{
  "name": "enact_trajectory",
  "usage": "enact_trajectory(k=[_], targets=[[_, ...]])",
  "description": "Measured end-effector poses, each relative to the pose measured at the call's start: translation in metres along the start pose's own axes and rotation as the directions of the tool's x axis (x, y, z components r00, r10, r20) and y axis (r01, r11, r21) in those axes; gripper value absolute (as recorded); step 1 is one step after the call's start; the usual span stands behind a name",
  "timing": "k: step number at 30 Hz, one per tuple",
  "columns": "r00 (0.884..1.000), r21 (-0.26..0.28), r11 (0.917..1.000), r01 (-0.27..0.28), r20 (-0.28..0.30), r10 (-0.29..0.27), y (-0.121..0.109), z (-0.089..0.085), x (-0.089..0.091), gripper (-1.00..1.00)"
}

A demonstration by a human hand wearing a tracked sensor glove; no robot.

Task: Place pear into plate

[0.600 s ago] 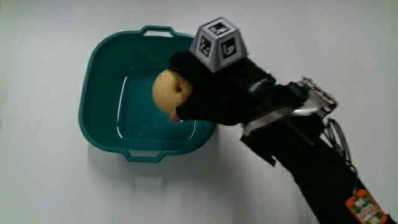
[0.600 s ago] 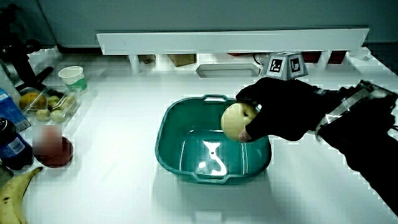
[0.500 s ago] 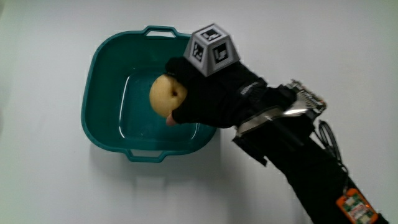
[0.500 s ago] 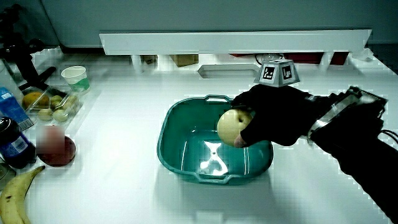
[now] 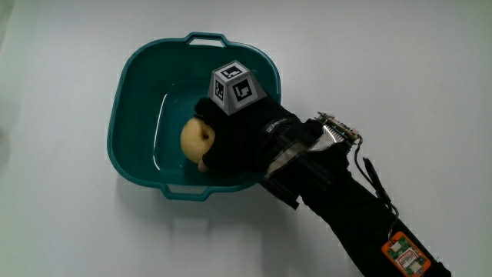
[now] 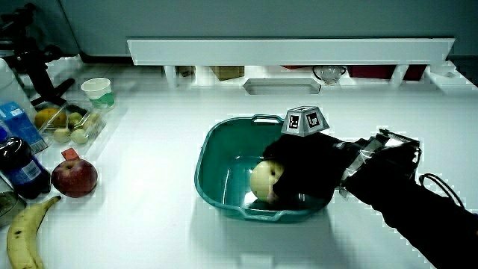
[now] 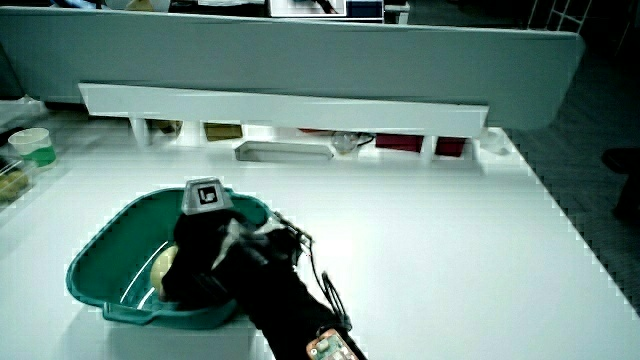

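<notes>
Yellow round pear [image 5: 196, 138] sits low inside the teal plastic tub with handles [image 5: 135, 77], held by the black gloved hand [image 5: 234, 146].
The hand's fingers wrap around the pear, deep in the tub on the white worktop [image 5: 61, 223]. A red apple [image 6: 74, 178] and a banana [image 6: 24, 235] lie well apart from the tub.

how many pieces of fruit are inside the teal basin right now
1: the pear, held by the hand low inside the teal basin. The hand may hide more.

Glossy teal plastic plate [image 5: 138, 77], smooth matt yellow pear [image 5: 197, 139], black cloth-gloved hand [image 5: 242, 142]
</notes>
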Motion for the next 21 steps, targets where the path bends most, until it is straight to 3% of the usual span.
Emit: enact_trajectory(k=[10,13,17,18,21], targets=[[1.0,-0.04,0.9991,0.012,-0.028,-0.013,0.004,-0.001,0.001,0.0],[0.999,-0.087,0.9961,0.018,-0.042,-0.021,0.006,-0.004,0.001,0.0],[0.998,-0.115,0.9934,0.0,-0.07,-0.008,0.005,-0.005,0.003,-0.24],[0.998,-0.102,0.9946,0.017,-0.063,-0.024,0.003,-0.003,0.003,-0.29],[0.998,-0.093,0.9957,-0.01,-0.069,0.003,-0.007,0.005,0.004,-0.47]])
